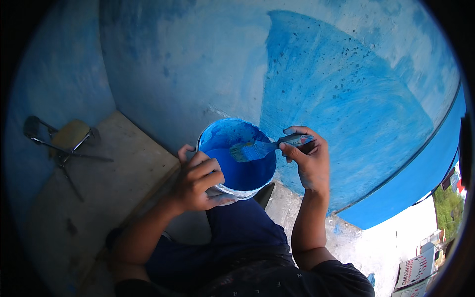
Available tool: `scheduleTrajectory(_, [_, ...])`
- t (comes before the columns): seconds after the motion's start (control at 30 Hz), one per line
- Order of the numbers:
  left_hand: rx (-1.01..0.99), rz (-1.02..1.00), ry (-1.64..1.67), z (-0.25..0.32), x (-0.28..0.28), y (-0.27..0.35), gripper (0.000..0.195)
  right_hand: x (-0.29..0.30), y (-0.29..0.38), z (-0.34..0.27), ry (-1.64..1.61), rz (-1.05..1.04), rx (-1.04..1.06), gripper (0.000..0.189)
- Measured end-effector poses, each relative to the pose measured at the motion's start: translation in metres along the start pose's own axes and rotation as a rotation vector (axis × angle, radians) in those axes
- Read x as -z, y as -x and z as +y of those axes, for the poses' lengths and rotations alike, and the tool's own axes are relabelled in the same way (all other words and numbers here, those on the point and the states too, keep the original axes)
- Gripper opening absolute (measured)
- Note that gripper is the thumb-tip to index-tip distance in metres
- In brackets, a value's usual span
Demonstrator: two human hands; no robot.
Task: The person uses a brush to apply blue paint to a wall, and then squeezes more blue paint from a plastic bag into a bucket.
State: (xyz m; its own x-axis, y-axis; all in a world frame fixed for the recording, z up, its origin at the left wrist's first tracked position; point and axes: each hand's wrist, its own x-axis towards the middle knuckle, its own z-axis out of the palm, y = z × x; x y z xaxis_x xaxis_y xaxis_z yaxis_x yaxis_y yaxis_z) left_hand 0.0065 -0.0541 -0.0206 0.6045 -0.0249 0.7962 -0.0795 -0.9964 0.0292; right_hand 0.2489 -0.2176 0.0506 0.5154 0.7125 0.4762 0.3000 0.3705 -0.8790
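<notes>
A round white plastic bucket (pixel 243 193) with blue paint inside is held by its rim and side in my left hand (pixel 198 182), above my knee. My right hand (pixel 306 159) grips the handle of a paintbrush (pixel 256 150) between thumb and fingers. The brush lies across the bucket's opening, its bristles pointing left over the blue paint and its metal ferrule smeared blue. Whether the bristle tips touch the paint, I cannot tell. Before me the wall (pixel 345 107) bears a fresh-looking brighter blue patch beside paler, blotchy blue.
A chair (pixel 70 139) with metal legs stands at the left on a raised, pale floor slab (pixel 130 156). The wall's corner edge runs down at the right. Beyond it are bright ground, greenery (pixel 447 208) and a white sign (pixel 415 269) bearing writing.
</notes>
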Motion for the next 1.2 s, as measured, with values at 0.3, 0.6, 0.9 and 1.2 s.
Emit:
scheduleTrajectory(0.3, [-0.011,0.028,-0.026,-0.001,0.0,-0.004,0.05,-0.046,-0.011,-0.006,0.543,-0.352,0.137,0.025])
scheduleTrajectory(0.6, [-0.011,0.043,-0.03,0.001,-0.001,-0.007,0.051,-0.04,-0.016,0.006,0.342,-0.081,0.137,0.022])
scheduleTrajectory(0.9, [-0.001,0.045,-0.019,0.002,0.002,-0.006,0.05,-0.023,-0.007,0.028,-0.123,0.309,0.246,0.018])
scheduleTrajectory(1.2, [-0.016,0.03,-0.031,0.002,0.001,-0.008,0.049,-0.005,0.012,0.051,-0.211,0.412,0.25,0.013])
